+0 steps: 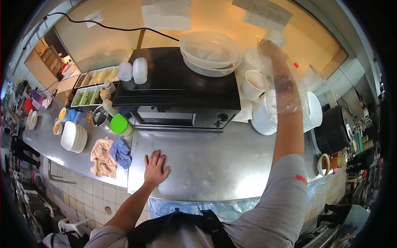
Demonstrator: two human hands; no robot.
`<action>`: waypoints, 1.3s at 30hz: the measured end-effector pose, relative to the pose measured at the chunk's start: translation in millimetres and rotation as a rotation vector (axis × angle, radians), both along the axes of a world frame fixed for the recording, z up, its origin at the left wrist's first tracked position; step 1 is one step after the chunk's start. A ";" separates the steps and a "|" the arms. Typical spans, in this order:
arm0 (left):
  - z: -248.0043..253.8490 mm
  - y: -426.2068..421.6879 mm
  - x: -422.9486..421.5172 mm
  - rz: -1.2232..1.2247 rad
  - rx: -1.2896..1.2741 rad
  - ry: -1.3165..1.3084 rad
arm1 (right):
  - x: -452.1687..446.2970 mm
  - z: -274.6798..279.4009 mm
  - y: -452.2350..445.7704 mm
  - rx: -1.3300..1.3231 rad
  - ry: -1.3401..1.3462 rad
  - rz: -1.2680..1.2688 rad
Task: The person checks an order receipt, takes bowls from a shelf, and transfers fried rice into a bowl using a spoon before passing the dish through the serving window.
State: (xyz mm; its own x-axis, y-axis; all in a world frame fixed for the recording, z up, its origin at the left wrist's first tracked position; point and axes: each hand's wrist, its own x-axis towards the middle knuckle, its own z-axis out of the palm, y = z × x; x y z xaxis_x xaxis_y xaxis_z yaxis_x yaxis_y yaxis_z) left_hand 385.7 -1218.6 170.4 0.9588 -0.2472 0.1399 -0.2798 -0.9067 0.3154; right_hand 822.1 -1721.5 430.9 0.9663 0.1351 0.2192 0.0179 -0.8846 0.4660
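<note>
My left hand (155, 168) lies flat on the steel counter (198, 165), fingers spread, holding nothing. My right arm stretches to the back right, and my right hand (271, 50) is beside a stack of clear plastic cups or lids (275, 38). Its fingers are too blurred and covered to make out. Clear plastic bags (289, 97) hang around the forearm and hide part of it. Left of that arm stand a white paper tub (253, 84) and a stack of white round lids (251, 59).
A black oven (178, 93) carries clear plastic bowls (211, 49) and stacked small containers (139, 70). Cloths (104, 157), white bowls (74, 137) and a green-lidded tub (120, 125) sit on the left. Stacked white bowls (313, 110) and a black pot (333, 128) stand on the right.
</note>
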 end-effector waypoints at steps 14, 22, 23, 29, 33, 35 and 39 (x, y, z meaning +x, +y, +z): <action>-4.6 -0.3 3.0 -0.015 0.012 0.002 | -182.8 189.2 -37.3 0.545 -0.456 0.189; -4.6 2.7 3.4 -0.001 -0.001 0.011 | -51.2 64.9 -58.2 0.253 -0.540 0.074; -5.1 3.7 3.4 -0.002 0.000 0.013 | -43.5 58.8 -56.8 0.235 -0.554 0.071; -3.7 5.0 4.1 -0.009 -0.008 0.024 | -15.0 43.2 -51.2 0.142 -0.656 0.079; -2.9 3.5 4.3 0.001 0.001 0.032 | -8.0 50.6 -45.7 0.109 -0.766 0.110; -4.9 4.4 4.9 0.000 -0.006 0.041 | -11.6 64.4 -42.4 0.146 -0.823 0.099; -1.3 3.5 3.2 -0.003 -0.004 0.028 | -52.6 99.7 -31.8 0.299 -1.009 0.047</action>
State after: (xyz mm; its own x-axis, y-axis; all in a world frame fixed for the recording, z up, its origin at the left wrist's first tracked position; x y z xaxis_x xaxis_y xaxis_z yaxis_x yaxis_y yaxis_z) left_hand 388.9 -1215.1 169.1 0.9617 -0.2492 0.1139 -0.2732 -0.9046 0.3272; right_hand 769.5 -1753.4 530.5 0.3120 -0.0245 0.9498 -0.2192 -0.9746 0.0468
